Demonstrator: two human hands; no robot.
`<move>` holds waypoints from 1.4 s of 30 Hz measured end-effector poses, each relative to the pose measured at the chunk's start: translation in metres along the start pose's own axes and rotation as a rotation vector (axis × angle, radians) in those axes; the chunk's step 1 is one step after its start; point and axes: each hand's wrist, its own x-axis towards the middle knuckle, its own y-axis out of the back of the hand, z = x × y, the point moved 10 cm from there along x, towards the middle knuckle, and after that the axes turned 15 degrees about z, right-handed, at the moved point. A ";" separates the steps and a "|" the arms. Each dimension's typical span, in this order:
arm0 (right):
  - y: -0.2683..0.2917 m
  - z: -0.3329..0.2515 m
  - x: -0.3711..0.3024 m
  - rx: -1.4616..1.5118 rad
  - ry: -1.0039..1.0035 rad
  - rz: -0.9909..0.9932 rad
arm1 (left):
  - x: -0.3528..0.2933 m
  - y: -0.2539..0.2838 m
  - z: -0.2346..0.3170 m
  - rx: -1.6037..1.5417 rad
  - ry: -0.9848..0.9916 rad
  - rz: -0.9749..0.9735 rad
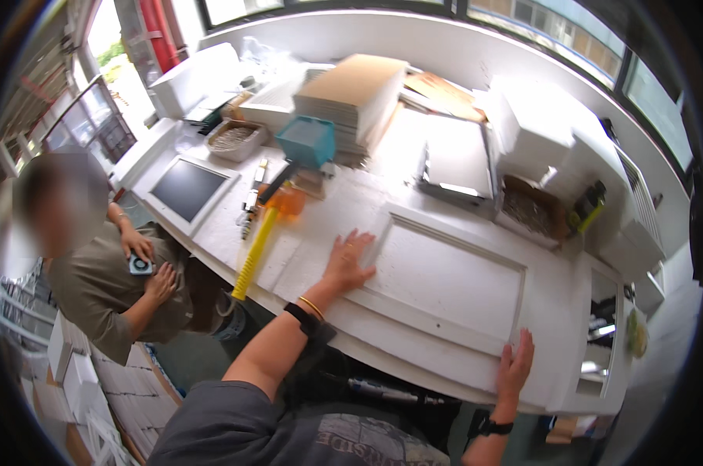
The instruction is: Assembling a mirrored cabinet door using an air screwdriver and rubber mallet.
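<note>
A white rectangular frame (438, 326) lies flat on the white worktable in front of me. My left hand (350, 264) is at the frame's left end, fingers spread, with nothing in it. At the near right corner, my right hand (514, 363) touches or hovers by the edge, its fingers stretched out. Whether either palm presses down is hard to tell. Left of my left hand lies a hammer-like tool with a yellow ribbed handle (256, 255), beside an orange translucent item (291, 203).
Behind stand a teal bin (306, 142), a stack of boards (351, 85), a box of small parts (236, 140) and another parts box (530, 210). A dark-panelled white frame (190, 193) lies left, a mirrored one (600, 334) right. A person (111, 279) sits left, holding a small device.
</note>
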 end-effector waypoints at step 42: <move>-0.005 -0.007 -0.004 0.154 0.096 -0.002 | -0.001 0.018 0.003 -0.061 0.048 0.021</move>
